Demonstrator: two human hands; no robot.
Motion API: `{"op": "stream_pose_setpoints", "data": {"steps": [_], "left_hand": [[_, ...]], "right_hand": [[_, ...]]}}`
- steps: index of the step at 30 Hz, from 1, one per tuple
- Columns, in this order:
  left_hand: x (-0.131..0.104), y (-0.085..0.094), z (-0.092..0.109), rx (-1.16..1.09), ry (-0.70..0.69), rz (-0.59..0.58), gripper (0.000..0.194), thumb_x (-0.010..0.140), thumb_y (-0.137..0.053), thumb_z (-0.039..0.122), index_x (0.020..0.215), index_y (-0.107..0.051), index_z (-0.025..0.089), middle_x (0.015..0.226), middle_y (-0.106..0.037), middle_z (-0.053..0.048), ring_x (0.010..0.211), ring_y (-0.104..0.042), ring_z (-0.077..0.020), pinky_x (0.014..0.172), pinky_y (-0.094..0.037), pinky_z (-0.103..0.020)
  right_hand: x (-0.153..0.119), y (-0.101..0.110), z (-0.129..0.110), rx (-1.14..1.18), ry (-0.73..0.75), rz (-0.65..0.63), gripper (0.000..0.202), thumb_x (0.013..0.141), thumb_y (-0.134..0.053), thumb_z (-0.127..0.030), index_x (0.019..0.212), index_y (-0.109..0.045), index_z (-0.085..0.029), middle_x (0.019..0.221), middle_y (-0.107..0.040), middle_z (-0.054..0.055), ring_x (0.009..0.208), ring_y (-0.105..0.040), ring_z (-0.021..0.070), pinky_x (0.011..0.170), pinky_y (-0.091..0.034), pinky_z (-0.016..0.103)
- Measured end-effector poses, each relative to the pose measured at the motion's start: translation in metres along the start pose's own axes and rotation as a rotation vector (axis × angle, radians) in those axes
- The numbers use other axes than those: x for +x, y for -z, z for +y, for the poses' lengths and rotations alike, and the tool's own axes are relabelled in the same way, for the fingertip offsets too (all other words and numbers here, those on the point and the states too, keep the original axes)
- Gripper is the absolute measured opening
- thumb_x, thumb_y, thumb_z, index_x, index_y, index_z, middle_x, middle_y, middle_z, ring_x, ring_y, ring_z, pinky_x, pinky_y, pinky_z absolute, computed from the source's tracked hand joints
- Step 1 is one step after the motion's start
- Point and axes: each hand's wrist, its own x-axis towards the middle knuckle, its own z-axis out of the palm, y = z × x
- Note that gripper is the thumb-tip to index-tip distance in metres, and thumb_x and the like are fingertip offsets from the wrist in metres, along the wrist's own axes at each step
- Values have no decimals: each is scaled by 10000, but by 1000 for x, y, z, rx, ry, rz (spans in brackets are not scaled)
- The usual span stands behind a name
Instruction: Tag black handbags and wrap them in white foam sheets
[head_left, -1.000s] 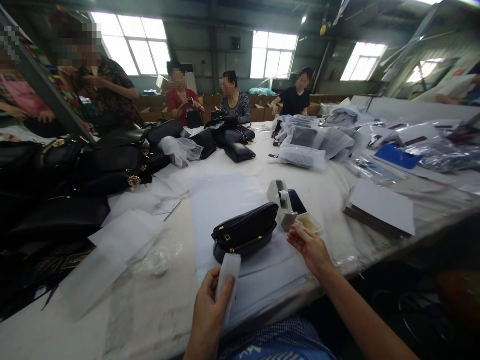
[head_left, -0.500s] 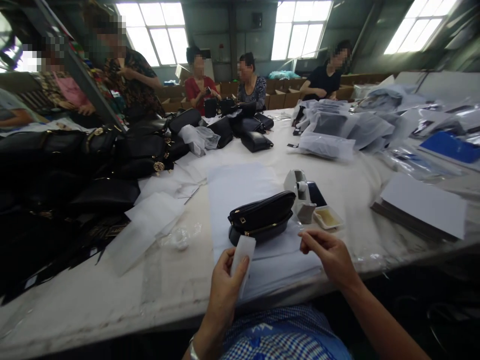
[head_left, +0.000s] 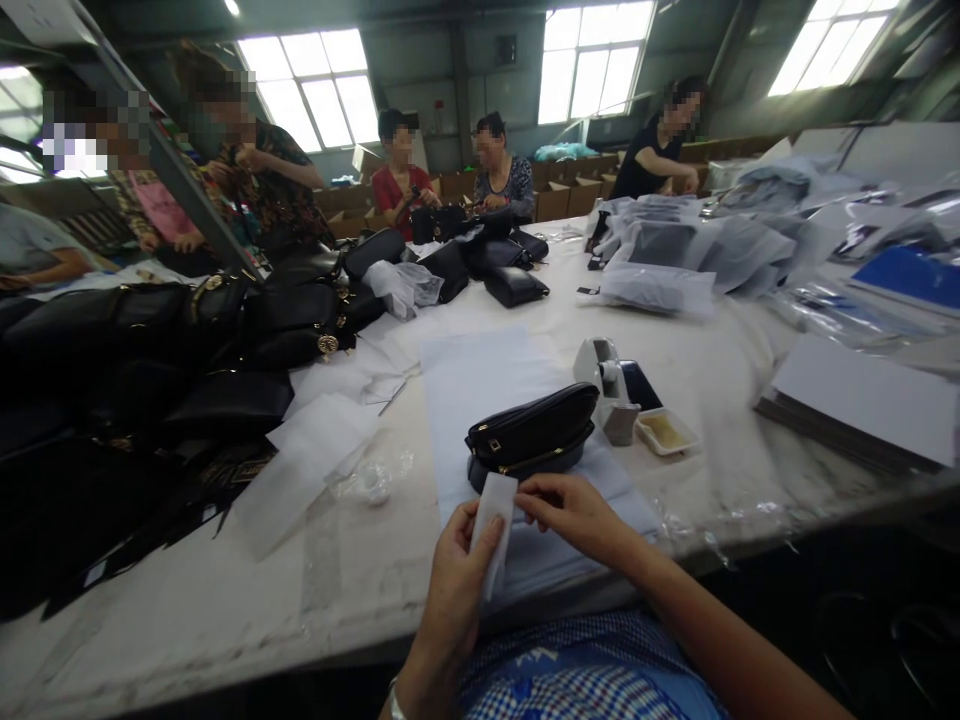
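A folded strip of thin white translucent sheet (head_left: 496,500) is in my left hand (head_left: 459,570), thumb on its front and fingers behind. My right hand (head_left: 574,515) has its thumb and forefinger pinched together at the strip's upper right edge; whatever lies between those fingertips is too small to make out. Just beyond both hands, a black bag with gold zips (head_left: 532,430) rests on a pile of white sheets (head_left: 480,370). A tape dispenser (head_left: 606,385) stands behind the bag to the right, with a small white dish of yellowish stuff (head_left: 666,432) beside it.
Many black bags (head_left: 225,400) are heaped at the left. Loose white sheets (head_left: 322,430) and crumpled clear plastic (head_left: 371,480) lie nearer. On the right are wrapped bags (head_left: 660,285) and a stack of white boards (head_left: 862,400). Several people (head_left: 409,190) work across the table.
My right hand has moved left from beside the bag to the edge of the folded strip. The left hand keeps its hold on the strip. The view has shifted slightly.
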Motion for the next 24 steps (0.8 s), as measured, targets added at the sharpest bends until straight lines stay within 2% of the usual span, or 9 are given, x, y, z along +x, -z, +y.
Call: {"op": "stream_pose_setpoints", "data": {"steps": [3,6,13,16,18,20,24], "left_hand": [[-2,1,2,-46,49,-46,421,798,-698,469,1060,-640,144,860,-648,-47,665,-528,-128,600,-425,-224],[-3,1,-1,-76,84,-84,409,810,-691,461,1074,-637,153,821,-622,-24,637,-499,-111,585,-405,-213],[2,-4,-3,-69,83,-60,489,790,-717,461,1150,-582,160,825,-629,-23,660,-539,-120,585,-425,-212],[3,-4,-2,-67,110,-76,573,778,-734,455,1234,-523,177,857,-655,-35,666,-571,-127,581,-432,-212],[2,-3,-2,-63,116,-74,628,783,-733,446,1293,-476,187,889,-670,-49,666,-585,-127,581,-435,-213],[1,-3,-4,-59,97,-55,662,797,-724,432,1343,-428,202,912,-678,-53,677,-601,-130,592,-443,-215],[-2,-6,-5,-52,34,-32,691,809,-718,414,1380,-387,208,965,-694,-71,863,-661,-192,751,-498,-274]], "right_hand": [[-5,2,4,101,53,-76,274,888,-581,-396,978,-717,-176,824,-692,32,733,-632,164,693,-528,276],[-5,-5,5,151,78,-55,245,898,-563,-332,1039,-700,-186,839,-685,26,784,-635,172,742,-530,292],[5,-30,5,139,91,105,215,860,-526,-204,976,-705,-181,824,-706,14,756,-641,170,678,-513,257],[6,-33,11,76,62,117,218,803,-546,-158,926,-726,-169,771,-707,11,722,-628,183,640,-500,261],[3,-32,15,73,37,113,196,805,-571,-194,906,-737,-169,763,-711,19,729,-629,200,645,-504,280],[-1,-30,16,174,10,108,221,854,-579,-310,917,-737,-169,790,-716,37,754,-643,217,693,-524,317],[-8,-30,6,474,-102,76,524,924,-437,-589,1018,-698,-145,881,-718,93,822,-671,239,766,-541,374]]}}
